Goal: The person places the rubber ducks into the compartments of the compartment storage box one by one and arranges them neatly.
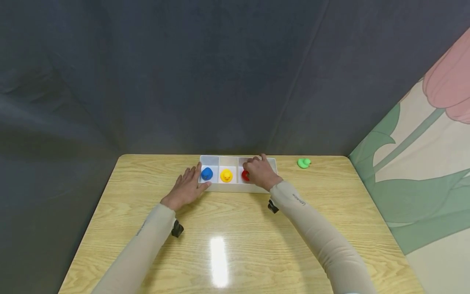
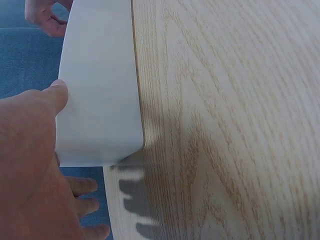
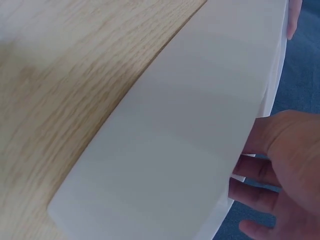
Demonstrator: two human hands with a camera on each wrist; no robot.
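Note:
A white tray (image 1: 227,188) with several compartments lies at the far side of the wooden table (image 1: 235,237). A blue duck (image 1: 207,173) sits in its left compartment and a yellow duck (image 1: 226,175) in the one beside it. My right hand (image 1: 258,171) reaches into the third compartment, its fingers curled round a red duck (image 1: 244,175) that is mostly hidden. My left hand (image 1: 187,188) lies flat on the table at the tray's left end, the thumb touching the tray wall (image 2: 100,90). The right wrist view shows the tray's outer wall (image 3: 190,140) and my right hand (image 3: 280,170) at its rim.
A green duck (image 1: 303,163) stands alone on the table to the right of the tray, near the far edge. A dark cloth backdrop hangs behind the table. A wall with a flower print closes the right side.

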